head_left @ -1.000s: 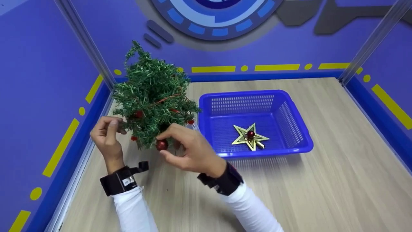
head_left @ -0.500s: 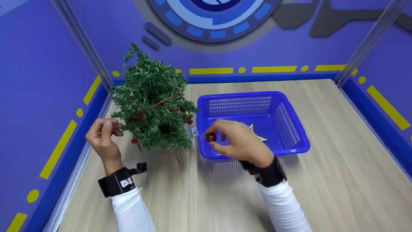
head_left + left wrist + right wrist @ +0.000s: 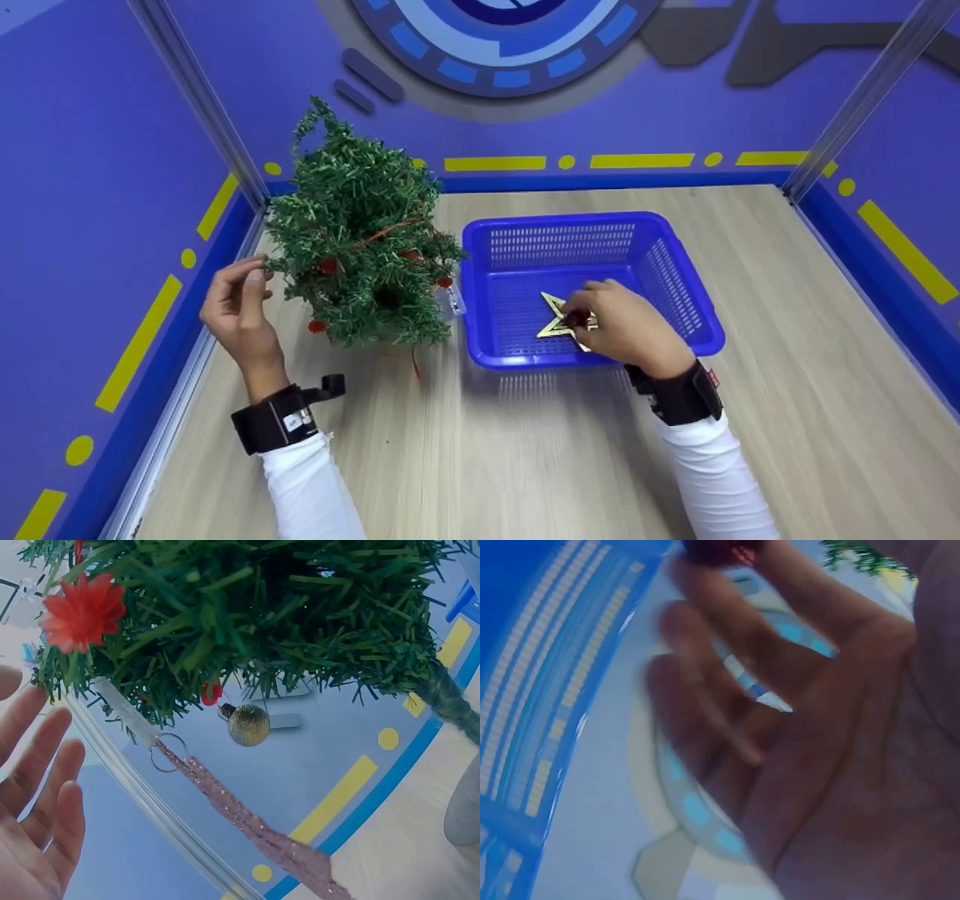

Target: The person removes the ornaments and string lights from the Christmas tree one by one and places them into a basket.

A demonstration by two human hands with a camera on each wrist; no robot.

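A small green Christmas tree (image 3: 360, 225) stands on the left of the table. My left hand (image 3: 241, 313) is at its lower left branches, fingers loosely extended and holding nothing; the fingertips are at the greenery. Over the blue basket (image 3: 491, 358), my right hand (image 3: 626, 326) pinches a dark red bauble (image 3: 576, 319). The same red bauble (image 3: 724, 549) shows at the fingertips in the right wrist view. Beneath that hand lies a gold star (image 3: 553, 327), partly covered by it. Whether another bauble lies on the star is hidden.
Red flower ornaments (image 3: 84, 613), a gold bauble (image 3: 249, 725) and a pink glittery strip (image 3: 251, 821) hang on the tree. A clear plastic piece (image 3: 451, 301) sits between tree and basket. Purple panels (image 3: 112, 187) enclose the table.
The right hand has carried the red bauble from the tree's lower front rightward, over the basket's star. The left hand has barely moved, its fingers now slightly straighter.
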